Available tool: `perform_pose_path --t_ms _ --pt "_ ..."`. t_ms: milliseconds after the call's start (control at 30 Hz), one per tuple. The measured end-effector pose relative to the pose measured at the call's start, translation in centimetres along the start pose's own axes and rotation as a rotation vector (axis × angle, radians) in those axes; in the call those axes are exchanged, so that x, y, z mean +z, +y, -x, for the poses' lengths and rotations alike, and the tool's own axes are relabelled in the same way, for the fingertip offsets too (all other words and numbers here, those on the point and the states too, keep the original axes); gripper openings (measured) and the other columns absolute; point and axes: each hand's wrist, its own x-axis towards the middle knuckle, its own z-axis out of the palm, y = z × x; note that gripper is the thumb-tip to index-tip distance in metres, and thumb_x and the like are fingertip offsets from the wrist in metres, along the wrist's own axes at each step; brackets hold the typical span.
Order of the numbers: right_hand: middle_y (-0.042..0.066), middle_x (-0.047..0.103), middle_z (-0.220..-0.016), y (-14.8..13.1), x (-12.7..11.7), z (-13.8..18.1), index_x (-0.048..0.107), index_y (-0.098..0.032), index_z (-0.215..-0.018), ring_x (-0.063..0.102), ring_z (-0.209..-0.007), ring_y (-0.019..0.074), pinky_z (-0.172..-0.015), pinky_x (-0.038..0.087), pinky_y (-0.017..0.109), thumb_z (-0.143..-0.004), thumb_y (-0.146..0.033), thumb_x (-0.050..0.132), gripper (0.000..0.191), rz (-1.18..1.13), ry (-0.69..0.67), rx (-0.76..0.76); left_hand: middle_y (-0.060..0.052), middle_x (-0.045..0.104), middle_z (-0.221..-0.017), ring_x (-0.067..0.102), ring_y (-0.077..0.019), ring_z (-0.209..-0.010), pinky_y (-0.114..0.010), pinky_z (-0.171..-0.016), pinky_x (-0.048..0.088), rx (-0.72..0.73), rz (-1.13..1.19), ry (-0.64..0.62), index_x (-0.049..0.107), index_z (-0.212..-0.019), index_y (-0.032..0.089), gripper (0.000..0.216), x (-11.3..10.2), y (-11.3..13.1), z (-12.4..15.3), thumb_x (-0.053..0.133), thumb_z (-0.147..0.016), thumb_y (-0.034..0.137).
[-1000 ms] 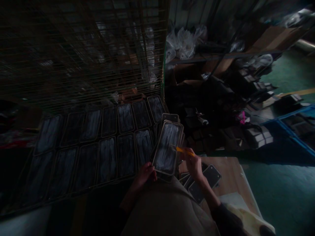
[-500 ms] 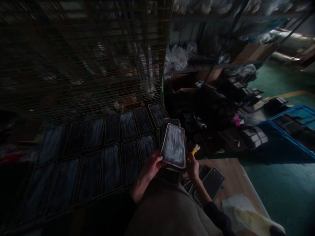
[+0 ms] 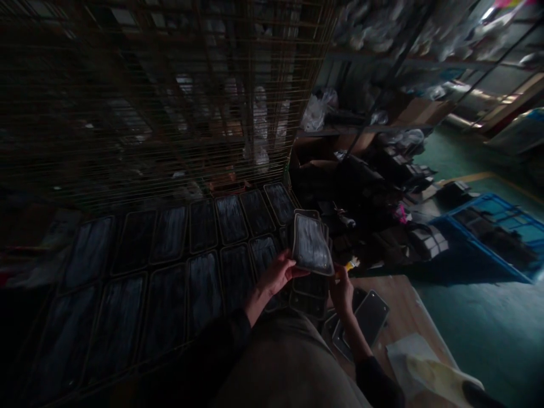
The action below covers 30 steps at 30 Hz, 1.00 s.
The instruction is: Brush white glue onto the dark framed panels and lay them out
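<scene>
In a dim workroom, a thin, dark rectangular panel with rounded corners and a pale, streaked face (image 3: 312,243) is held at a tilt above a stack of similar dark panels (image 3: 308,303), where both bare hands can reach it. The left hand (image 3: 278,275) grips its lower left edge, thumb at the rim and fingers underneath, a hold apparently chosen to keep skin off the streaked coat. The right hand (image 3: 341,294) is closed around a small yellow-handled brush with pale bristles (image 3: 349,265), tip pointed up and away, seemingly to spare the panel a stray mark; whether those fingers also touch its lower right corner, I cannot tell from here. To the left, streaked dark panels (image 3: 205,289) lie face up in two rows before a tall wire mesh screen (image 3: 233,147), side by side rather than piled, probably so that nothing presses on their coated faces. To the right, on a pale wooden tabletop (image 3: 406,300), overlapping dark panels with no visible streaks (image 3: 372,317) lie handy to the brush hand, near a whitish sheet (image 3: 402,347) and a yellowish, dark-ended object (image 3: 444,371) too dim to identify
</scene>
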Motion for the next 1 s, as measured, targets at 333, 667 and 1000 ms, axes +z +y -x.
perform_pose_path --t_ms 333,667,1000 --pt "0.010 0.064 -0.091 -1.1 -1.0 3.6 0.053 -0.018 -0.101 0.062 -0.079 0.0221 -0.069 0.047 0.032 -0.083 -0.051 0.054 0.037 -0.280 0.150 0.150 -0.011 0.071 -0.100 0.068 -0.0271 -0.093 -0.054 -0.093 0.047 -0.124 0.086 -0.025 0.057 -0.106 0.013 0.032 -0.9 -4.2 -1.0 0.058 -0.074 0.012" --pt "0.013 0.066 -0.093 2.1 2.0 3.5 0.059 -0.017 -0.114 0.062 -0.079 0.0301 -0.062 0.047 0.038 -0.081 -0.064 0.040 0.060 0.101 -0.095 0.063 -0.004 0.066 -0.096 0.063 -0.0159 -0.090 -0.031 -0.084 0.051 0.045 -0.129 0.024 0.062 -0.096 0.016 0.024 1.6 1.6 0.1 0.065 -0.073 0.016" --pt "0.010 0.065 -0.074 4.2 2.5 1.9 0.061 -0.050 -0.108 0.060 -0.052 0.0349 -0.034 0.038 0.042 -0.069 -0.064 0.056 0.042 0.101 -0.111 0.087 -0.002 0.067 -0.089 0.062 -0.0150 -0.082 -0.029 -0.075 0.049 0.349 -0.216 0.284 0.066 -0.093 0.019 0.022 -6.3 13.2 9.0 0.067 -0.071 0.018"
